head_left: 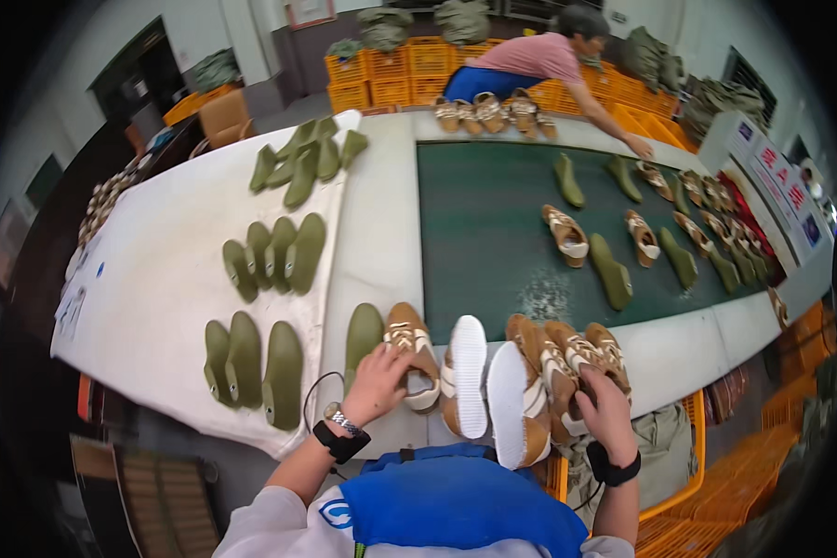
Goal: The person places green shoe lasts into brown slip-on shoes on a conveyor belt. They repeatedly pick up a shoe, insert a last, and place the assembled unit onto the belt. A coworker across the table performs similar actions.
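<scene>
My left hand (pixel 379 383) is at the table's near edge, its fingers closed over the side of a brown sneaker (pixel 406 325) with white stripes. A green shoe last (pixel 364 333) stands just left of it. To the right, my right hand (pixel 608 411) curls its fingers onto the heel end of another brown sneaker (pixel 581 352), in a tight row of several. Between my hands, two sneakers lie tipped on their sides, showing a white ridged sole (pixel 470 372) and a smoother white sole (pixel 506 400).
Green lasts (pixel 282 372) stand in groups on the white cloth (pixel 167 270) at left. A dark green belt (pixel 484 242) carries sneakers and lasts. Across it, a person in a pink shirt (pixel 530 63) reaches toward the belt's far right. Orange crates (pixel 697 456) stand at lower right.
</scene>
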`<state>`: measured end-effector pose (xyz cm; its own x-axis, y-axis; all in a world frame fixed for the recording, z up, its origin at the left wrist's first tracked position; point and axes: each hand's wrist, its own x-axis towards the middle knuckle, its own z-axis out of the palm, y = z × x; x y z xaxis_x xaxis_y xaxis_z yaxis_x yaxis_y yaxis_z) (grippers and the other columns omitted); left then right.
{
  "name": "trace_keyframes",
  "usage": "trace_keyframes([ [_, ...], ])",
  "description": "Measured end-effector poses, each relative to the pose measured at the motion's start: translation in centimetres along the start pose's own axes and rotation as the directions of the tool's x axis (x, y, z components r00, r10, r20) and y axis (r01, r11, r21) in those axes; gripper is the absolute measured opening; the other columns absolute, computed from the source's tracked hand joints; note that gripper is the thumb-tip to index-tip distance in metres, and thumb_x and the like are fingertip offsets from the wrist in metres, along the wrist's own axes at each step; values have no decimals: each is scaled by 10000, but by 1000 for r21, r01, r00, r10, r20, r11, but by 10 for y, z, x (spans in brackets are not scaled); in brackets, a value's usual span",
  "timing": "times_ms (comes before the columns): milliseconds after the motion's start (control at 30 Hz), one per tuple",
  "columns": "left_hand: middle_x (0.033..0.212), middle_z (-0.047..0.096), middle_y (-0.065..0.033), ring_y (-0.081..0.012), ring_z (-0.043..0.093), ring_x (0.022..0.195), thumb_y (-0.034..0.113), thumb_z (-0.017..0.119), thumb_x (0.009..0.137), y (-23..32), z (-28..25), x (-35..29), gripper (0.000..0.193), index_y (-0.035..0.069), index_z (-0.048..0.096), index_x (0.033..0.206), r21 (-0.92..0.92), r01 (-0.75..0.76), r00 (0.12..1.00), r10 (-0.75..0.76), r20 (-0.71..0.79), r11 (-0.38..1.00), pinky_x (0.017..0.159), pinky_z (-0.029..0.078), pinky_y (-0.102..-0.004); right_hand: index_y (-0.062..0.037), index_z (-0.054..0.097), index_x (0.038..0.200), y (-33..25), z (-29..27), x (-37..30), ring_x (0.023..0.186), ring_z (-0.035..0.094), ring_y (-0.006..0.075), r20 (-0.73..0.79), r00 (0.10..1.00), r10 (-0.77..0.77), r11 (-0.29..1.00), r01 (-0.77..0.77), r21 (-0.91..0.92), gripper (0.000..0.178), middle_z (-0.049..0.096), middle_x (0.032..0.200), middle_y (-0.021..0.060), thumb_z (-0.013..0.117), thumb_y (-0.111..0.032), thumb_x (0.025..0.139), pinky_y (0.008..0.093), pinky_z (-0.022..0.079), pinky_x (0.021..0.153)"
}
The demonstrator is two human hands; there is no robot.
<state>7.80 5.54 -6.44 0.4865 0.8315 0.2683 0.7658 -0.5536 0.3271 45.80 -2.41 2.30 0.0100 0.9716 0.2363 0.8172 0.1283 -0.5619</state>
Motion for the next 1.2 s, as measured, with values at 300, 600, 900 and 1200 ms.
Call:
trace_keyframes([
  [300,1217,483,-219,-373,510,1100,103,689,729,-47,29,-69,778,48,286,1392,-300,420,876,-469,-115,857,945,425,-399,-28,596,1103,-25,21,12,895,601,357,101,992,-71,997,68,33,331,629,1003,173,647,-99,784,404,482,785],
  [600,1167,596,-146,-222,591,1026,52,671,742,-85,56,-63,664,-15,398,1343,-833,499,664,-723,190,240,869,479,-314,-81,638,1041,-9,48,11,807,607,336,202,967,-155,980,176,-92,296,649,841,134,651,-148,753,429,477,726],
  [900,1222,577,-132,-298,570,1094,211,545,920,-105,34,-97,380,42,504,1258,-766,71,571,-603,557,-639,961,450,-470,-83,627,1063,-17,19,11,795,624,323,185,976,-117,993,119,-1,288,652,859,134,634,-159,785,411,502,713],
  [1200,1213,588,-129,-298,574,1094,203,572,897,-91,-54,-118,405,22,505,1254,-798,466,610,-514,603,-383,961,446,-479,-86,617,1064,-15,15,9,806,626,314,107,983,-146,989,144,29,268,649,859,130,608,-171,809,399,505,706],
])
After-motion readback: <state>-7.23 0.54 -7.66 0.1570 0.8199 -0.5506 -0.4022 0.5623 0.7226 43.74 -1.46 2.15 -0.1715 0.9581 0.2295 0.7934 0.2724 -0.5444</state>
